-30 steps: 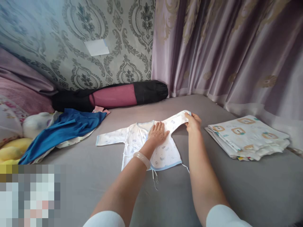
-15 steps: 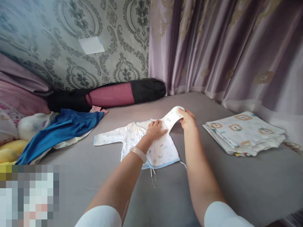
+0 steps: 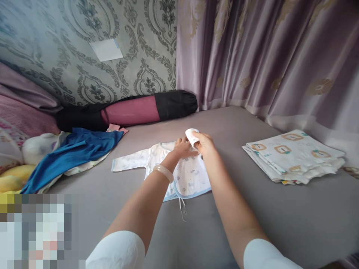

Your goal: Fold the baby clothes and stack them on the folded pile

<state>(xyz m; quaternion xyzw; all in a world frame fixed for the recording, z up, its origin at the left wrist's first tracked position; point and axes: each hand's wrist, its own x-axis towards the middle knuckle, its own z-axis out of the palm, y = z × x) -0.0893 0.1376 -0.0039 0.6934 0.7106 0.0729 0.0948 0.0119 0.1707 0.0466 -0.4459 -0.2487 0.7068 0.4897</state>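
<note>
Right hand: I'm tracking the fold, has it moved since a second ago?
Yes. The right hand carried the sleeve left, away from the stack.

The right hand point(image 3: 206, 144) has folded the sleeve point(image 3: 192, 136) inward.

I note the baby shirt point(image 3: 187, 175) is soft, matt printed cotton-like cloth. Bracelet point(image 3: 163, 172) looks glossy and smooth. Bed sheet point(image 3: 280, 220) matt grey fabric; curtain point(image 3: 266, 56) faintly sheened.

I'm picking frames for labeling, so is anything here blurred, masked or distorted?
Head view: soft, even light; a pixelated block masks the lower-left corner; wide-angle stretch enlarges the forearms; right hand gripping the baby shirt sleeve is slightly soft; left hand reads clearly.
</note>
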